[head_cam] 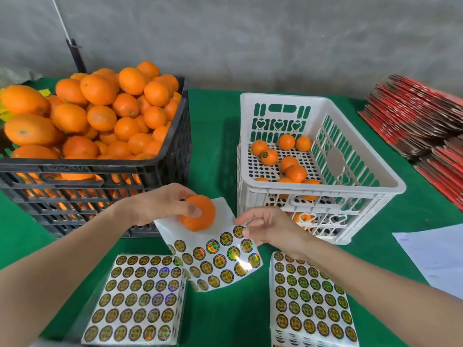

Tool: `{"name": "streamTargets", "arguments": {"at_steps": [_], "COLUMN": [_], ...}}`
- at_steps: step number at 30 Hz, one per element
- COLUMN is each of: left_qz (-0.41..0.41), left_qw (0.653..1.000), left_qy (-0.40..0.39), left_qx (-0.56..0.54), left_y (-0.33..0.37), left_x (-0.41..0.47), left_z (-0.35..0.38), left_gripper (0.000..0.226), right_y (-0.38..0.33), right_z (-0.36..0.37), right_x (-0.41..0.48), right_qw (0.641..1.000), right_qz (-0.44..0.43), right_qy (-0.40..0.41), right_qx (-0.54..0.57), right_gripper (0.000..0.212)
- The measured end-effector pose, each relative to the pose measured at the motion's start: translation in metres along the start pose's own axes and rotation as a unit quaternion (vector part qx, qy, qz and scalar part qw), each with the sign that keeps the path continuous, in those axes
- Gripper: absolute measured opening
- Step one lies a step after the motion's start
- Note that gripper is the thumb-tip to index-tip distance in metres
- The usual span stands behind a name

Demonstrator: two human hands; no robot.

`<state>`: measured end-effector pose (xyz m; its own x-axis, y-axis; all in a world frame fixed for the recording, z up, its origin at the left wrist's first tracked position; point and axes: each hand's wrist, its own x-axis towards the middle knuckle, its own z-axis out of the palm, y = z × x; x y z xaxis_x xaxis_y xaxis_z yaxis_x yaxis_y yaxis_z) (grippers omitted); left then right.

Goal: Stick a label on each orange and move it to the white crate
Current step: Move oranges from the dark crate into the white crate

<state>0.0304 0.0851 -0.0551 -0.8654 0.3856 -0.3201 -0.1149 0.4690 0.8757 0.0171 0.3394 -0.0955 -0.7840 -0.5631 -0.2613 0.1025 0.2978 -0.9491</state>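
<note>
Progress early: white crate barely filled, black crate upper left heaped; left hand grips orange, right hand pinches label.

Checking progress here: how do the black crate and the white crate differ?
The black crate is heaped above its rim with oranges; the white crate holds only a few on its floor. The black crate stands on the left, the white crate on the right. The white crate's walls have heart cut-outs; the black crate's have plain slots. Both rest on green cloth.
</note>
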Motion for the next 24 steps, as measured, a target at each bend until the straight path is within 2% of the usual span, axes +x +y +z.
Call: {"name": "streamTargets", "arguments": {"at_steps": [4,9,12,16,21,24], "left_qz": [-0.025,-0.081,-0.111,-0.149,-0.202,-0.182], "left_qw": [0.999,0.993,0.988,0.982,0.965,0.960], "left_qy": [-0.037,-0.070,-0.075,-0.082,-0.125,-0.135], "left_qx": [-0.015,-0.055,-0.076,-0.076,0.109,0.167], "left_y": [-0.004,-0.012,-0.020,-0.030,-0.040,-0.052], "left_x": [0.007,0.018,0.030,0.043,0.054,0.060], "left_z": [-0.003,-0.001,0.003,0.004,0.018,0.034], "left_gripper": [0.075,0.040,0.047,0.046,0.033,0.054], "right_y": [0.005,0.014,0.019,0.023,0.023,0.017], "right_z": [0.005,0.015,0.020,0.019,0.022,0.022], "right_x": [-0.005,-0.012,-0.014,-0.016,-0.016,-0.013], "right_qw": [0.999,0.990,0.985,0.988,0.981,0.980], "right_qz": [-0.027,-0.110,-0.132,-0.112,-0.116,-0.096], "right_qy": [0.019,0.081,0.086,0.084,0.124,0.160], "right_qx": [0.015,-0.021,-0.068,-0.071,-0.090,-0.068], "right_gripper": [0.024,0.025,0.026,0.023,0.024,0.024]}}
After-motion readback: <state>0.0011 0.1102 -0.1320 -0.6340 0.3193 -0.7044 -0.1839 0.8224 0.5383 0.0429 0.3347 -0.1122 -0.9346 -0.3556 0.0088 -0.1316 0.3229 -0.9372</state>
